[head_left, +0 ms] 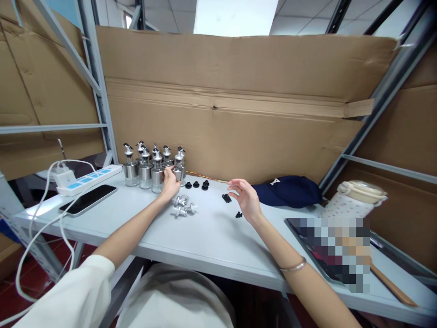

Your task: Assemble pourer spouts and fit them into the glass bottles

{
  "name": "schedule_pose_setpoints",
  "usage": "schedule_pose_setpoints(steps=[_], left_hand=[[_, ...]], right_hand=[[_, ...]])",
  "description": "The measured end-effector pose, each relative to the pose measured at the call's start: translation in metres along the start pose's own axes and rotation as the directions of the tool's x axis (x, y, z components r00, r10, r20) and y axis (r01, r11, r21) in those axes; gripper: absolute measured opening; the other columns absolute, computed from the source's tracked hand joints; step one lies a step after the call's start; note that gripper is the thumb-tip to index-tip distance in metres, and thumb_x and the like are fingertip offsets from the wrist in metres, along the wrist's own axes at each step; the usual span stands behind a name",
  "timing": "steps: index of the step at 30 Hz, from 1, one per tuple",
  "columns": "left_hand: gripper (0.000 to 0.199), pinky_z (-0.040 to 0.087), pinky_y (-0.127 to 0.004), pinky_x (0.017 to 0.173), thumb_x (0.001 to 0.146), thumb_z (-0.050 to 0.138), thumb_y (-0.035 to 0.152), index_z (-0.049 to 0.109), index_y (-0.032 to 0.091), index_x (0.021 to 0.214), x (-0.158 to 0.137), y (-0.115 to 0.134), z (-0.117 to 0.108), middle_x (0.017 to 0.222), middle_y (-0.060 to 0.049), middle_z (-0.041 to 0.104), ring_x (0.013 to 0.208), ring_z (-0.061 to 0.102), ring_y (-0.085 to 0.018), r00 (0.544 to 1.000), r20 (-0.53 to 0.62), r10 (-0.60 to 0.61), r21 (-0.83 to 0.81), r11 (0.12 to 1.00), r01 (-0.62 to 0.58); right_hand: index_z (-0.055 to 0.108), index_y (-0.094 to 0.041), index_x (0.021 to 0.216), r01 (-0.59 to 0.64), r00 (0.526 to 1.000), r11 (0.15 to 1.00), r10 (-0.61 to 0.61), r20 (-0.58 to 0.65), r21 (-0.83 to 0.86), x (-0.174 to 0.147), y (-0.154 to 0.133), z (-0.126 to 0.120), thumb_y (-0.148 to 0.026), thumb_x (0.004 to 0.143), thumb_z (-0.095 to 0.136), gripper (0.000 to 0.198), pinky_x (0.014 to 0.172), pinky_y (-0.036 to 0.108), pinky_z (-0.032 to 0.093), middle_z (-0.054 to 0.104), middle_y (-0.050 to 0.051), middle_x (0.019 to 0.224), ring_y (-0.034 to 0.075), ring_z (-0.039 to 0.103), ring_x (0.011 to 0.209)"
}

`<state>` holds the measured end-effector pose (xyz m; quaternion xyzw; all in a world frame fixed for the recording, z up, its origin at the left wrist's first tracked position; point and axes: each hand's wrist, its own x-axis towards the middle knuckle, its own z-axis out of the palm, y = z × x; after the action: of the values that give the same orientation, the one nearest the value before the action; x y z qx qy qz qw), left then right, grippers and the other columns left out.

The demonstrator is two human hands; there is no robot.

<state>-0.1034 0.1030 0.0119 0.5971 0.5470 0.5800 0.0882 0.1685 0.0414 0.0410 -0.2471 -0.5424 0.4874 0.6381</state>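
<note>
My left hand (170,184) is closed around the lower part of an oil bottle (178,169) with a steel sleeve and a pour spout, at the right end of a group; its far fingers are partly hidden. Several like bottles (145,173) stand upright beside it. My right hand (246,200) is raised over the table, fingers curved and apart, with nothing seen in it. Close to its fingertips lie small black pieces (226,198), and a smaller black cluster (238,214) is below. Black stoppers (196,184) and clear-grey plastic fittings (180,210) lie between my hands.
A white power strip (89,180) with cables and a phone (88,200) lie on the left. On the right are a navy cap (290,191), a lidded cup (355,198), a blurred-out flat item (334,250) and a wooden stick (392,284). Cardboard (232,123) walls the table's back.
</note>
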Motion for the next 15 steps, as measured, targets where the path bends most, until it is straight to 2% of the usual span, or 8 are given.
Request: schedule_pose_setpoints(steps=[6,11,15], left_hand=[[0.064,0.027,-0.05,0.11,0.053,0.051,-0.005,0.035,0.016,0.112,-0.003,0.003,0.004,0.122,-0.017,0.035,0.13,0.033,-0.033,0.999,-0.013,0.04,0.024,0.999,-0.04],[0.066,0.023,-0.049,0.112,0.06,0.051,-0.001,0.028,0.016,0.119,-0.007,0.021,0.003,0.134,-0.018,0.021,0.137,0.019,-0.031,0.982,-0.038,0.185,0.172,0.969,-0.176],[0.058,0.028,-0.051,0.107,0.065,0.053,0.006,0.03,0.017,0.117,-0.006,0.039,-0.005,0.128,-0.015,0.027,0.132,0.026,-0.031,0.985,-0.048,0.165,0.268,0.952,-0.147]], right_hand=[[0.064,-0.021,0.08,-0.021,1.0,1.0,0.021,-0.005,0.012,0.0,0.0,0.0,-0.037,0.074,0.06,0.018,0.062,0.029,0.051,0.067,0.004,0.084,0.016,0.06,0.071],[0.067,-0.021,0.079,-0.045,0.999,0.997,0.047,-0.025,0.061,0.0,-0.001,0.002,-0.037,0.07,0.065,0.019,0.061,0.027,0.05,0.066,0.003,0.082,0.015,0.06,0.07],[0.067,-0.021,0.079,-0.039,0.999,0.998,0.041,-0.029,0.055,0.0,-0.001,0.002,-0.039,0.069,0.067,0.021,0.062,0.028,0.05,0.066,0.004,0.083,0.015,0.059,0.07]])
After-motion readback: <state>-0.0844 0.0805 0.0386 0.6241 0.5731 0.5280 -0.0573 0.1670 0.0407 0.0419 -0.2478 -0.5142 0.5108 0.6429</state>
